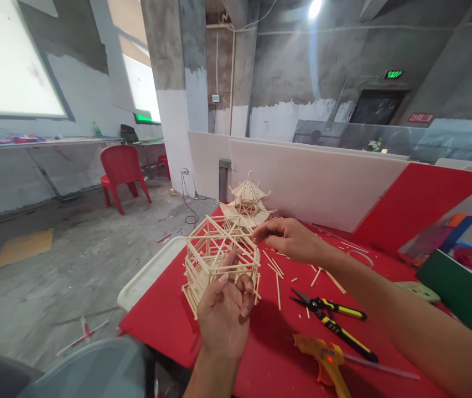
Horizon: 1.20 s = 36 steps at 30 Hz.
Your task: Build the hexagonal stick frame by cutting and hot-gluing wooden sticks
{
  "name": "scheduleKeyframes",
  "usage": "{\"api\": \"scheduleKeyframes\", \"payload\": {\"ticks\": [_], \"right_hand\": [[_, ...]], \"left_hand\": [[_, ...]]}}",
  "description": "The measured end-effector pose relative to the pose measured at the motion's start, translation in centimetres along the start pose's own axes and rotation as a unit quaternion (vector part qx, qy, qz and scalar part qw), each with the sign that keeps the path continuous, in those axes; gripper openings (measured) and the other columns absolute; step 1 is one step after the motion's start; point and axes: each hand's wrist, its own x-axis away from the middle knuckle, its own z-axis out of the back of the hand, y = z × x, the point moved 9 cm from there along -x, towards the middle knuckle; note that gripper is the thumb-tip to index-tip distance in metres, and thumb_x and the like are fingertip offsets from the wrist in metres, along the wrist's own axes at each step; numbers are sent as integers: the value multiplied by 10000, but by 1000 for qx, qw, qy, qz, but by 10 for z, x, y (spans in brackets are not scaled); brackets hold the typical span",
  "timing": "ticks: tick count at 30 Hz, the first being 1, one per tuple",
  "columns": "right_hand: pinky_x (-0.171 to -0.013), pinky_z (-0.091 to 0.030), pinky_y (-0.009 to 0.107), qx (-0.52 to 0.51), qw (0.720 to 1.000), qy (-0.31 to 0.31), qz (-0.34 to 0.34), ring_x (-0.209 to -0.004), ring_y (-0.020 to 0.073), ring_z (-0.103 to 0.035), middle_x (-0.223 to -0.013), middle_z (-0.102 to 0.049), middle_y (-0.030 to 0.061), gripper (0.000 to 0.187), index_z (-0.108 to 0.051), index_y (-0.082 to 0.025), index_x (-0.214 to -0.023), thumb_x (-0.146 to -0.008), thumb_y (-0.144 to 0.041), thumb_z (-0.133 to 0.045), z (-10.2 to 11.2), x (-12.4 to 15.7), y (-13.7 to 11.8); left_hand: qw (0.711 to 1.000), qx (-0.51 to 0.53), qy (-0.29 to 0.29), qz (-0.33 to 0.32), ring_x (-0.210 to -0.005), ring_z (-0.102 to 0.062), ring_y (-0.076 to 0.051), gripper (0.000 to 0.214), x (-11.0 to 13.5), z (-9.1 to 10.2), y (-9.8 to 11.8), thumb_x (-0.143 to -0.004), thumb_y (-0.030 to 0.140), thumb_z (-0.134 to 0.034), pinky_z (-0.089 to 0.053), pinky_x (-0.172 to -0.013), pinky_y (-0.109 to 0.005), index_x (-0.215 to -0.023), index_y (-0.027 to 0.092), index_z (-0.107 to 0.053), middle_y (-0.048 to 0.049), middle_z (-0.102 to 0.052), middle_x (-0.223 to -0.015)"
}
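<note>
A many-sided frame of thin wooden sticks stands on the red tabletop. My left hand is palm up at its near side, the thumb and one finger about a top stick and the other fingers curled. My right hand reaches over from the right, fingers bent together at the frame's upper right corner. Whatever lies between those fingertips is too small to make out. Behind the frame is a pagoda-like stick model with a pointed roof.
Right of the frame lie loose sticks, black-and-yellow cutters with jaws apart, and a yellow glue gun with a lit red light. A white panel borders the table's back. A grey bin stands below left.
</note>
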Motion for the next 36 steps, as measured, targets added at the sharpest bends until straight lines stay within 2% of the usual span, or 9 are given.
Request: {"api": "scheduleKeyframes", "payload": {"ticks": [5,13,17,23,31,36], "right_hand": [[-602,-421,250,12,1000,-8,1,-660,114,-545,-913,-712,20,284,-716,-207,-934,-761,-165,-495,-2,2,0],[-623,-420,251,34,999,-5,20,-661,118,-547,-807,-691,15,223,-718,-206,-950,-807,-237,-550,-3,6,-5],[-634,-431,248,33,999,-5,28,-678,119,-568,-840,-712,19,195,-732,-207,-926,-809,-271,-589,-5,3,-8],[-578,-391,218,43,998,-27,44,-629,95,-552,-723,-692,-10,128,-739,-193,-830,-784,-232,-626,-13,-2,-18],[-582,-397,228,51,998,-17,35,-646,106,-568,-730,-692,-5,157,-739,-200,-861,-811,-264,-605,-12,-2,-15],[-576,-401,235,62,998,-12,27,-640,112,-568,-733,-688,-6,164,-738,-210,-877,-809,-269,-601,-11,0,-11]], "left_hand": [[1000,19,17,-6,-645,-553,-152,547,2,3,1,-818,217,-501,-363,-394,-162,-1362,163,-485,-91,-604,-795],[998,67,17,8,-639,-544,-156,525,3,0,1,-827,214,-461,-373,-388,-161,-1345,128,-482,-79,-561,-736],[997,78,21,-2,-655,-550,-159,542,4,-1,4,-821,212,-475,-372,-378,-167,-1358,140,-456,-84,-570,-808],[997,81,14,4,-663,-556,-155,561,3,-1,3,-830,207,-464,-371,-394,-172,-1387,158,-413,-73,-555,-832],[1000,-16,8,11,-538,-497,-124,548,0,2,-1,-855,244,-433,-305,-389,-146,-1388,114,-432,-85,-581,-678],[1000,-14,18,16,-515,-477,-114,570,0,4,-1,-841,261,-454,-283,-386,-145,-1392,115,-435,-80,-589,-670]]}}
